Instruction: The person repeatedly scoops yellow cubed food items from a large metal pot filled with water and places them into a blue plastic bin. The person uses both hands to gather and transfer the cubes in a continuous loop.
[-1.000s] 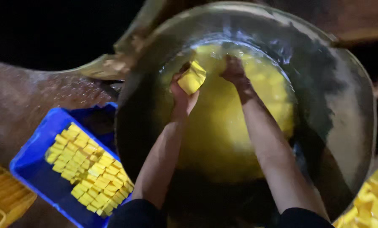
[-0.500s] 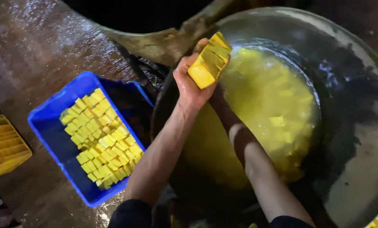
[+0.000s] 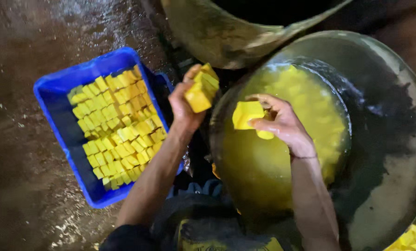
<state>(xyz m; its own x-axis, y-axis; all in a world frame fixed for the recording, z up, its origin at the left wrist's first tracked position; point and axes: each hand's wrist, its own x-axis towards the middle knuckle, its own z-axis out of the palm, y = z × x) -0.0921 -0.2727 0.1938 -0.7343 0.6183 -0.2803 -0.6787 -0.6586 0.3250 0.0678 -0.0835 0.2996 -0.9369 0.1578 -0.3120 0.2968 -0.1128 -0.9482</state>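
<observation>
Currently, the stack of yellow blocks [image 3: 201, 88] is clamped in the left hand [image 3: 184, 104] between the pan's [image 3: 394, 139] left rim and the blue crate [image 3: 54, 121]. Right hand [image 3: 282, 122] grips another block [image 3: 246, 114] over the yellow liquid [image 3: 264, 172]. Wet blocks may slip and splash.

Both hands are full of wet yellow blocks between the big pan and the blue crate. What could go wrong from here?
1. The left hand grips a stack of yellow blocks over the gap between the blue crate and the pan; one could slip and fall onto the wet floor.
2. The right hand pinches a block loosely above the yellow liquid; if dropped it may splash.
</observation>
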